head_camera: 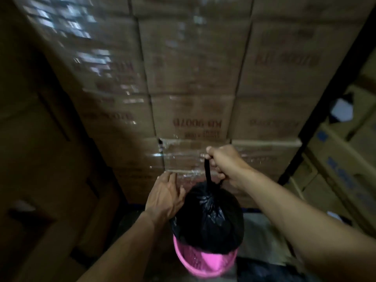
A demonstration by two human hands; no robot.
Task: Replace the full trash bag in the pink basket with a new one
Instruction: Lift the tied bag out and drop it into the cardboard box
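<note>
Head view, one bag [209, 216], one basket [205, 263]

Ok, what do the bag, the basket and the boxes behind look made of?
Bag: thin black plastic film, glossy, judging by its shiny crinkled folds below the twisted neck the right hand grips. Basket: likely moulded pink plastic, with a smooth rim and openwork wall. Boxes: matt brown cardboard with printed lettering, seemingly under clear shiny wrap.
</note>
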